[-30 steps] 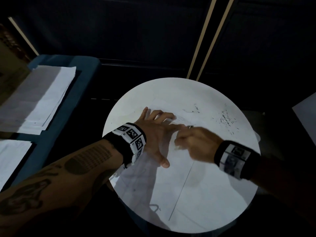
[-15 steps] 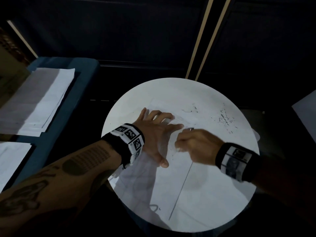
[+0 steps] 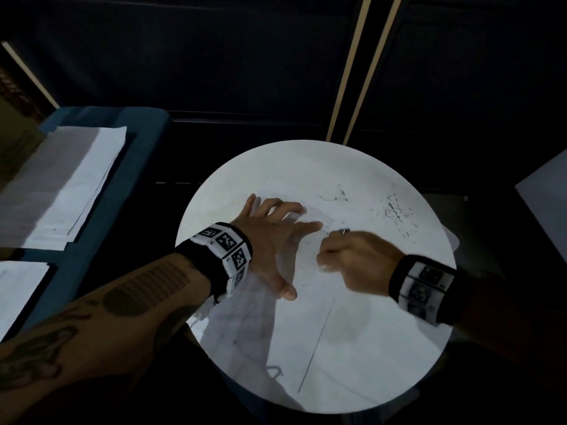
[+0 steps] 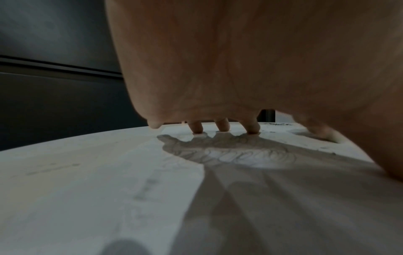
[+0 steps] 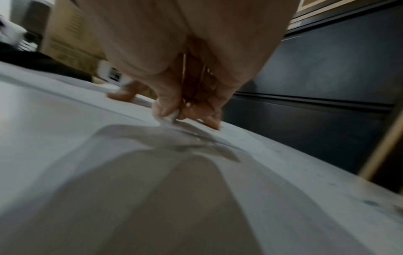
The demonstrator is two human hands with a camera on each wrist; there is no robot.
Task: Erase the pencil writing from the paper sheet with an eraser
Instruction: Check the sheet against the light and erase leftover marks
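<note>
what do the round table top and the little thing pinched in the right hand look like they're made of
Round table top: smooth, matte white, hard-looking, perhaps laminate or painted board; it takes soft shadows without glare.
Eraser in the right hand grip: a small pale block, dull and rounded at the edge, probably rubber or vinyl; blur leaves that open.

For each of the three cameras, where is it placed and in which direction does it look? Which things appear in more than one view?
Head: worn on the head, looks forward and down on the round table; both forearms show, left hand spread on the paper sheet, right hand curled.
Left wrist: under the left palm, looks along the fingertips pressing the sheet.
Right wrist: looks along the right hand pinching the eraser on the sheet.
Shared: sheet and table in all views; right wrist and head views both show the left hand.
</note>
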